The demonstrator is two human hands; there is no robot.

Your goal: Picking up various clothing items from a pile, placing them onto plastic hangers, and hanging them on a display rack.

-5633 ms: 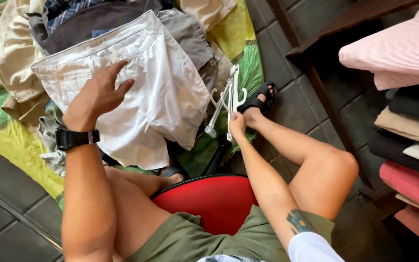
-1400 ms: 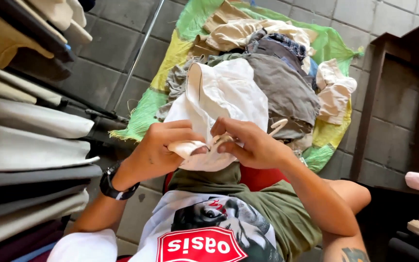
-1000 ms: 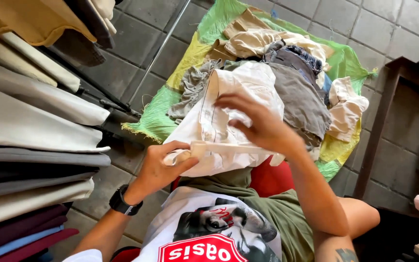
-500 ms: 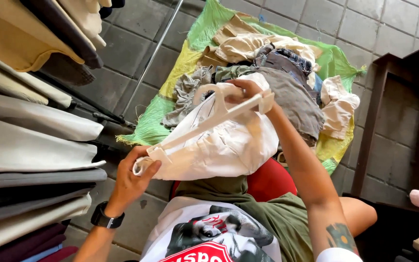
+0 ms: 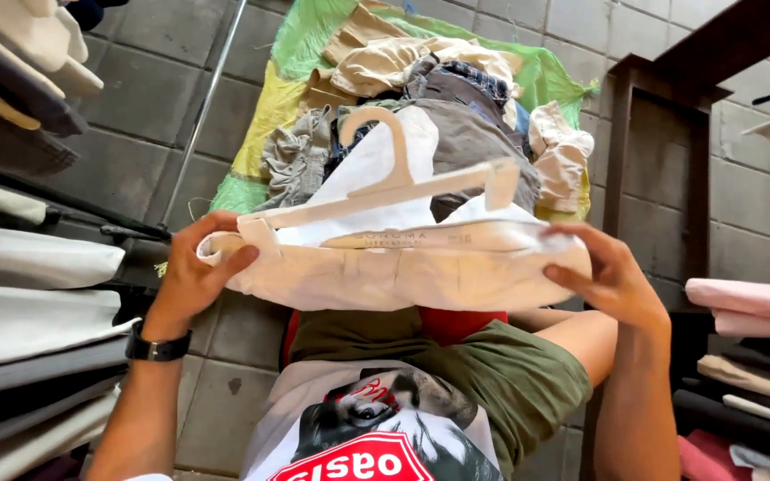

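I hold a pair of white shorts (image 5: 403, 272) stretched flat by the waistband in front of me, above my lap. My left hand (image 5: 196, 272) grips the waistband's left end, and my right hand (image 5: 612, 281) grips its right end. A white plastic clip hanger (image 5: 385, 183) lies across the top of the waistband, its hook pointing away from me and its left clip by my left fingers. A black watch is on my left wrist.
A heap of mixed clothes (image 5: 456, 80) lies on a green and yellow sheet (image 5: 287, 44) on the tiled floor ahead. Hung garments (image 5: 20, 267) line the left side. Folded clothes (image 5: 750, 356) are stacked at the right, beside a dark wooden shelf (image 5: 661, 134). A red stool (image 5: 456, 322) is under me.
The shorts were lifted from the pile and the hanger brought to the waistband. My hands have moved apart to the waistband's two ends, spreading it level.
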